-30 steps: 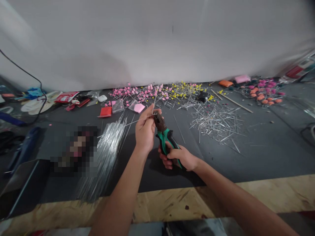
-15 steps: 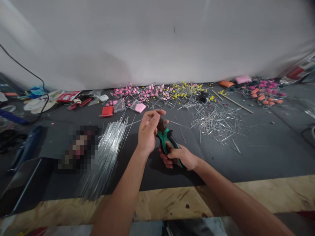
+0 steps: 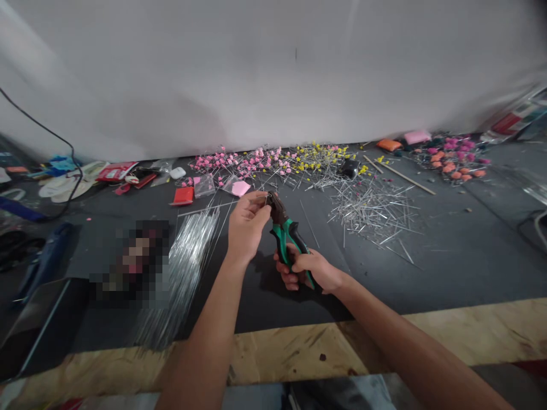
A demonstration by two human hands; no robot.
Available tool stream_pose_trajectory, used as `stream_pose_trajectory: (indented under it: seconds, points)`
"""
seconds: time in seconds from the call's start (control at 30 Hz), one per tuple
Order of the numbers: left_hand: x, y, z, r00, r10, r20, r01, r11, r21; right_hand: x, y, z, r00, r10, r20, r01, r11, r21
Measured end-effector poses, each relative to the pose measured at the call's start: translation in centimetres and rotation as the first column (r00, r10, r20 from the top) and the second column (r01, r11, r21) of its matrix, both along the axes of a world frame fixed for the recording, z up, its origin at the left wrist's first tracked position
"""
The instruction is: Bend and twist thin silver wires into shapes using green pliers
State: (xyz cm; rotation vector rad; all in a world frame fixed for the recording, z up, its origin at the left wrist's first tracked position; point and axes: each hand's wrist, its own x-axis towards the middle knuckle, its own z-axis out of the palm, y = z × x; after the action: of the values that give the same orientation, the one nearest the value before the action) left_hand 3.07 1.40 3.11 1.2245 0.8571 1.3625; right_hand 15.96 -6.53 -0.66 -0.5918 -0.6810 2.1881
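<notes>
My right hand (image 3: pixel 305 267) is wrapped round the green and black handles of a pair of pliers (image 3: pixel 285 230), whose dark jaws point up and left. In my left hand (image 3: pixel 250 222), thumb and fingers pinch a thin wire (image 3: pixel 209 207) that sticks out to the left. Its right end meets the tip of the pliers' jaws. Left of my left hand lies a bundle of long straight wires (image 3: pixel 188 250). To the right is a loose heap of short wire pieces (image 3: pixel 371 208).
Along the wall stand wires with pink heads (image 3: pixel 243 162) and yellow heads (image 3: pixel 325 156). Orange and magenta balls on wires (image 3: pixel 459 156) lie at the far right. A wooden stick (image 3: pixel 408 177), a red packet (image 3: pixel 183 196) and a blue tool (image 3: pixel 45 256) are also on the dark table.
My left hand has shifted left, and the wire now reaches further left over the bundle, no longer showing right of the jaws. The right hand keeps the pliers almost in place.
</notes>
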Motion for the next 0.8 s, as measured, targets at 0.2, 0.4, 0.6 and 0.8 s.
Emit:
stream_pose_trajectory:
  seconds: [0.2,0.4,0.6,0.8]
  points:
    - [-0.67,0.1,0.25,0.958,0.189,-0.217,-0.145,0.968,0.206,-0.09,-0.07,-0.14,1.0,-0.013,0.0,0.013,1.0,-0.01]
    - [-0.75,0.33,0.15,0.915,0.314,-0.254,-0.235,0.925,0.297,-0.3,-0.03,-0.25,1.0,-0.009,0.022,0.009,1.0,0.005]
    - [-1.16,0.38,-0.09,0.816,0.444,-0.37,-0.318,0.879,0.354,-0.47,-0.03,-0.03,0.998,-0.01,0.056,0.01,1.0,-0.003]
    - [-0.78,0.11,-0.28,0.89,0.345,-0.298,-0.278,0.929,0.244,-0.51,0.02,0.0,0.997,-0.01,0.075,0.009,1.0,0.017]
